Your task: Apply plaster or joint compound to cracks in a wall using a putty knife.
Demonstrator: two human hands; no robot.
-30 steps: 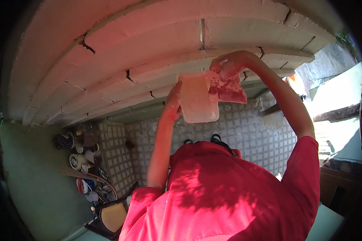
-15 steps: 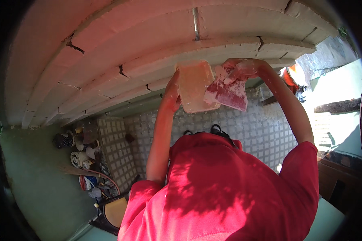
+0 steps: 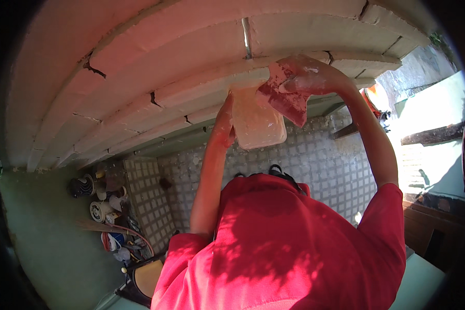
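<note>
My left hand [image 3: 225, 124] grips the left side of a pale, see-through rectangular plastic tub [image 3: 260, 124], smeared with whitish residue. My right hand [image 3: 311, 76], dusted with white, is closed on a reddish putty spreader [image 3: 285, 103] with a wide flat blade and dried filler on it. The blade overlaps the tub's upper right corner in the picture; whether the two touch I cannot tell. Just beyond both hands runs a pale painted plank surface [image 3: 201, 85] with several dark cracks and board joints. What lies inside the tub is hard to make out.
A light tiled floor [image 3: 320, 160] lies below. Along the left wall stand several cans and containers [image 3: 99, 211], a broom [image 3: 95, 226] and a chair with a tan seat [image 3: 147, 274]. At the far right, an orange and white bucket [image 3: 373, 99] sits in bright sun.
My right hand and the spreader have moved up and slightly left, nearer the planks, with the blade turned more steeply. The tub has shifted slightly right and down in my left hand.
</note>
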